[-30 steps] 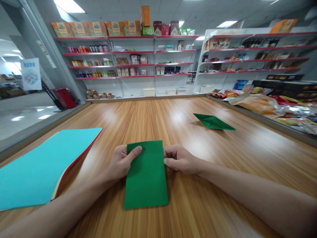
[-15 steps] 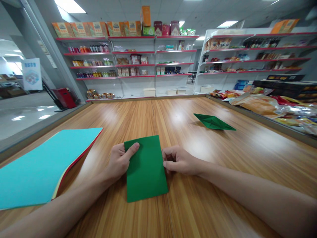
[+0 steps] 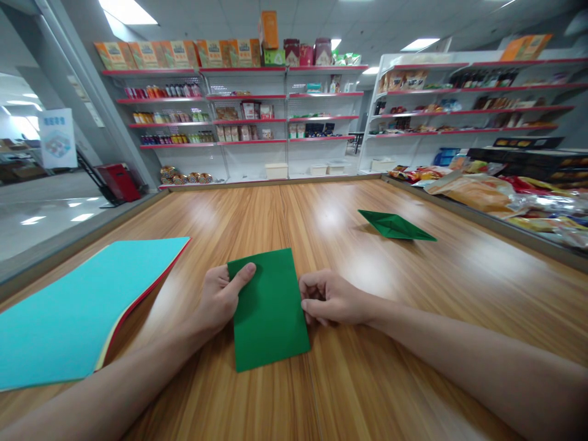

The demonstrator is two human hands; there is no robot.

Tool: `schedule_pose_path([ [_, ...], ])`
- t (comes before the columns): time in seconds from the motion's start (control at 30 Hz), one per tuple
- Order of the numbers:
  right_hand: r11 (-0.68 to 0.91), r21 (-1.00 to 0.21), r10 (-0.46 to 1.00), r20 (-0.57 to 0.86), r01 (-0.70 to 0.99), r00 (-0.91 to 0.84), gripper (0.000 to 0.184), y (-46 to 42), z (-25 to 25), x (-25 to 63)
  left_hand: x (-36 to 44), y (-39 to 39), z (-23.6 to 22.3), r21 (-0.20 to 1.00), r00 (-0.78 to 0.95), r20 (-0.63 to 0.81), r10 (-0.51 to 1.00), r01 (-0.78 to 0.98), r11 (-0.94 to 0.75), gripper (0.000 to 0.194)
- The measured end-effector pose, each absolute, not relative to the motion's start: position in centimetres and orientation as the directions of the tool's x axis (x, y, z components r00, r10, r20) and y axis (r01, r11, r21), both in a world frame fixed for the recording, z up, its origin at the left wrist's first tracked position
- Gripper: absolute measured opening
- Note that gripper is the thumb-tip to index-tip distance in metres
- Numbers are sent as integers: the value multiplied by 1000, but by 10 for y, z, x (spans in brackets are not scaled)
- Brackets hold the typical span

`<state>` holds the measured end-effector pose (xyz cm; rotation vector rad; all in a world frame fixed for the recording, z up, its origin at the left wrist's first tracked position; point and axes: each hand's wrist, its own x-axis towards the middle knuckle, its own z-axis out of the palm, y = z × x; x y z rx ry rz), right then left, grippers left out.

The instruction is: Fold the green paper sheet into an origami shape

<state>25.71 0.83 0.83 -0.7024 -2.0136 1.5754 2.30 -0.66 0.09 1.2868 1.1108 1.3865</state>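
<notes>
One green sheet (image 3: 271, 312) over the wooden table (image 3: 285, 214), left hand (image 3: 221, 298) pinching its upper left edge, right hand (image 3: 331, 297) curled at its right edge, grip unclear, one folded green paper (image 3: 395, 225) beyond.

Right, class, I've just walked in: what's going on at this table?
Someone holds a green sheet in the left hand, thumb on top. The right hand, fingers curled, is at the sheet's right edge; whether it grips it is unclear. Farther off to the right on the table lies a folded green paper. To the left lies a paper stack, turquoise on top, with red and pale yellow showing at its edge.
</notes>
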Motion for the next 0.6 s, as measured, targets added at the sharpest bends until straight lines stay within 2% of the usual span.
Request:
schedule_pose_path([
  [0.33, 239, -960, 658, 50, 145, -752, 8, 8, 9, 257, 20, -4, -2, 980, -71, 160, 985, -109, -167, 35],
  [0.6, 227, -967, 636, 56, 117, -770, 8, 8, 10, 257, 17, 0, -5, 969, -132, 192, 973, -132, -209, 32],
])
